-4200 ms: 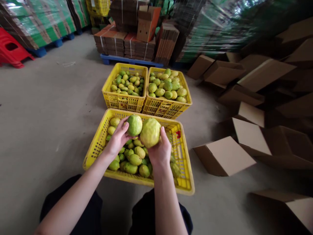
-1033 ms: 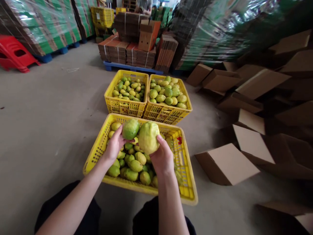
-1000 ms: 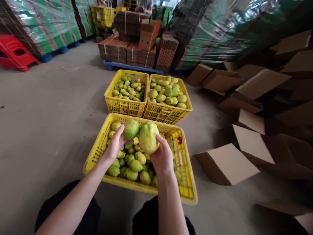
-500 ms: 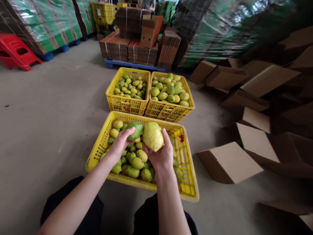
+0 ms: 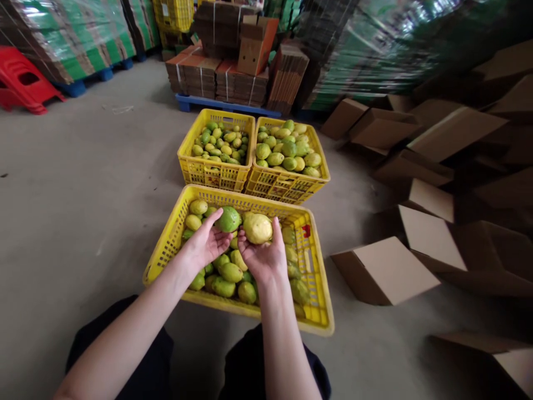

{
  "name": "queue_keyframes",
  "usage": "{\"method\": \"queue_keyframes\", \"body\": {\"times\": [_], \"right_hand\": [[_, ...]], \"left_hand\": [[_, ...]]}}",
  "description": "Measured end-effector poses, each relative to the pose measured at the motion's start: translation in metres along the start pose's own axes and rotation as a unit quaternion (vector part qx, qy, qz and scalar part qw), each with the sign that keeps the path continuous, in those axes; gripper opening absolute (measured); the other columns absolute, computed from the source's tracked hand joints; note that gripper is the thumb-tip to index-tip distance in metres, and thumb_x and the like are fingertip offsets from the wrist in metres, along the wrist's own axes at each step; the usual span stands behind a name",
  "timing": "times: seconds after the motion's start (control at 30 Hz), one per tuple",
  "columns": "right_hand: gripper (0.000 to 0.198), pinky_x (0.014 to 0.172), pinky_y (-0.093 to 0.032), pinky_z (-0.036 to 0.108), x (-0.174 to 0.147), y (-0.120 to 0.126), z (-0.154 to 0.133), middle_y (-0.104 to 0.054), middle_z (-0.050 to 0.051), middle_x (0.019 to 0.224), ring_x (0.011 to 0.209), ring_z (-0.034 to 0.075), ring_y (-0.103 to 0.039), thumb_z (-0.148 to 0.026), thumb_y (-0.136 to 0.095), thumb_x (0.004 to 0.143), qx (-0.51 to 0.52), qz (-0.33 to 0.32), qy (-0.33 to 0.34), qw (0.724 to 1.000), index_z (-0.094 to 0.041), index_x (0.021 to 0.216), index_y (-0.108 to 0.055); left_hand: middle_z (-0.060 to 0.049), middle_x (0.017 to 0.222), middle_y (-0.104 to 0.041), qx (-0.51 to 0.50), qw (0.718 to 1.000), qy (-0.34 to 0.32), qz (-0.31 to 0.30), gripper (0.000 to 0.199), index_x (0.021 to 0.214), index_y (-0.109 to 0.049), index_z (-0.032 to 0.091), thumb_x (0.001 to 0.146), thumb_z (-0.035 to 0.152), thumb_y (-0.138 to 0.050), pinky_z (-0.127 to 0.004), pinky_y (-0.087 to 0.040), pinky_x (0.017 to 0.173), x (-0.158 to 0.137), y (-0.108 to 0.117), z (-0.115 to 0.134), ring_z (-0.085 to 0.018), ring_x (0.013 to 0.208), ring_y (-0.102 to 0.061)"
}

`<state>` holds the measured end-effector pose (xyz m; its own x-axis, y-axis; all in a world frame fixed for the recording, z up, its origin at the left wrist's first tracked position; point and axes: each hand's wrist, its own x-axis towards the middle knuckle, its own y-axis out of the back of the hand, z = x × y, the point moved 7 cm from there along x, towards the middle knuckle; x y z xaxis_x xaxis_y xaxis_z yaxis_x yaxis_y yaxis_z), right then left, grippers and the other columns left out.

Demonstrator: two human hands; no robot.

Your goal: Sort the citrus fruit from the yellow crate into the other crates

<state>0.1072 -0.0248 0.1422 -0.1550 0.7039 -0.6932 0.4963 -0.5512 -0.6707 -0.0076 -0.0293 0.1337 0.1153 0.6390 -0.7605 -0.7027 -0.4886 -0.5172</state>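
L hand (image 5: 206,243): palm up, fingers part-spread, holding green lemon-like fruit (image 5: 229,220) by thumb tip. R hand (image 5: 266,258): palm up, fingers loosely curled, cradling yellow lemon-like fruit (image 5: 257,229), thumb on its R side. Held fruits sat side by side; couldn't tell if touching. Below fingers: near crate (image 5: 167,244), yellow plastic, w/ loose green-yellow fruit (image 5: 231,272). Beyond fingertips: far L crate (image 5: 212,173) & far R crate (image 5: 283,184), both fruit-filled. Well R of fingers: cardboard boxes (image 5: 393,272).
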Motion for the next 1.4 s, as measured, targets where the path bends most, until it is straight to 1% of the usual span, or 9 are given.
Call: {"method": "queue_keyframes", "body": {"times": [0.17, 0.3, 0.37, 0.5, 0.57, 0.63, 0.9, 1.13, 1.4], "right_hand": [[0.04, 0.051, -0.055, 0.021, 0.004, 0.001, -0.001, -0.07, 0.004, 0.068, 0.057, 0.014, -0.063, -0.056, -0.066, 0.088, -0.04, -0.022, 0.015, 0.999, -0.016, 0.089, -0.069], [0.041, 0.056, -0.055, 0.026, 0.007, 0.001, -0.013, -0.074, 0.004, 0.086, 0.071, 0.018, -0.068, -0.049, -0.08, 0.073, -0.144, -0.055, 0.119, 0.981, -0.02, 0.099, -0.067], [0.054, 0.069, -0.058, 0.031, -0.001, -0.001, -0.026, -0.073, 0.003, 0.098, 0.085, 0.021, -0.07, -0.042, -0.088, 0.062, -0.219, -0.042, 0.242, 0.944, -0.023, 0.105, -0.061], [0.071, 0.088, -0.055, 0.038, -0.032, -0.013, -0.045, -0.065, 0.002, 0.112, 0.099, 0.023, -0.066, -0.024, -0.09, 0.05, -0.351, -0.014, 0.49, 0.798, -0.027, 0.11, -0.05], [0.066, 0.092, -0.053, 0.04, -0.041, -0.02, -0.044, -0.063, 0.004, 0.116, 0.103, 0.024, -0.065, -0.022, -0.084, 0.056, -0.382, -0.036, 0.543, 0.747, -0.027, 0.112, -0.05], [0.063, 0.093, -0.053, 0.042, -0.042, -0.021, -0.044, -0.063, 0.005, 0.117, 0.106, 0.025, -0.064, -0.024, -0.082, 0.06, -0.393, -0.053, 0.551, 0.734, -0.027, 0.114, -0.051], [0.069, 0.093, -0.055, 0.041, -0.034, -0.02, -0.046, -0.069, 0.003, 0.117, 0.109, 0.025, -0.066, -0.024, -0.091, 0.056, -0.316, -0.115, 0.436, 0.835, -0.027, 0.117, -0.06], [0.046, 0.091, -0.054, 0.038, -0.029, -0.021, -0.04, -0.075, 0.002, 0.1, 0.1, 0.024, -0.069, -0.03, -0.088, 0.057, -0.243, -0.135, 0.343, 0.897, -0.021, 0.098, -0.067], [0.036, 0.064, -0.057, 0.031, -0.008, -0.019, -0.002, -0.074, 0.001, 0.085, 0.084, 0.023, -0.071, -0.05, -0.077, 0.068, -0.196, -0.094, 0.184, 0.959, -0.023, 0.091, -0.071]], "left_hand": [[-0.009, 0.076, -0.071, 0.041, 0.998, -0.037, -0.029, 0.038, 0.098, -0.071, 0.011, 0.083, 0.045, -0.078, -0.02, -0.058, 0.055, 0.006, 0.002, 0.001, -0.013, 0.061, -0.066], [-0.008, 0.104, -0.075, 0.115, 0.973, -0.187, -0.077, 0.043, 0.103, -0.072, 0.018, 0.067, 0.033, -0.089, -0.026, -0.06, 0.079, -0.002, -0.004, 0.02, -0.018, 0.09, -0.071], [-0.006, 0.118, -0.072, 0.174, 0.936, -0.293, -0.094, 0.057, 0.111, -0.071, 0.021, 0.058, 0.024, -0.092, -0.029, -0.058, 0.092, -0.012, -0.009, 0.033, -0.021, 0.106, -0.069], [-0.006, 0.128, -0.067, 0.258, 0.859, -0.431, -0.102, 0.069, 0.12, -0.068, 0.023, 0.055, 0.019, -0.093, -0.035, -0.053, 0.103, -0.026, -0.013, 0.046, -0.023, 0.116, -0.065], [-0.007, 0.127, -0.067, 0.257, 0.844, -0.458, -0.109, 0.067, 0.117, -0.066, 0.023, 0.055, 0.019, -0.092, -0.036, -0.053, 0.103, -0.027, -0.013, 0.05, -0.023, 0.116, -0.065], [-0.006, 0.124, -0.068, 0.243, 0.842, -0.467, -0.114, 0.066, 0.111, -0.063, 0.022, 0.052, 0.018, -0.093, -0.036, -0.053, 0.103, -0.026, -0.012, 0.053, -0.023, 0.115, -0.065], [-0.008, 0.127, -0.068, 0.193, 0.872, -0.427, -0.142, 0.058, 0.119, -0.065, 0.021, 0.068, 0.031, -0.088, -0.038, -0.053, 0.103, -0.031, -0.01, 0.056, -0.025, 0.115, -0.067], [-0.01, 0.12, -0.072, 0.138, 0.903, -0.391, -0.111, 0.048, 0.117, -0.065, 0.019, 0.078, 0.045, -0.079, -0.034, -0.057, 0.091, -0.024, -0.001, 0.057, -0.025, 0.111, -0.069], [-0.002, 0.075, -0.068, 0.183, 0.941, -0.266, -0.1, 0.033, 0.095, -0.065, 0.017, 0.077, 0.042, -0.078, -0.019, -0.044, 0.049, -0.014, 0.001, 0.036, -0.01, 0.054, -0.058]]}}
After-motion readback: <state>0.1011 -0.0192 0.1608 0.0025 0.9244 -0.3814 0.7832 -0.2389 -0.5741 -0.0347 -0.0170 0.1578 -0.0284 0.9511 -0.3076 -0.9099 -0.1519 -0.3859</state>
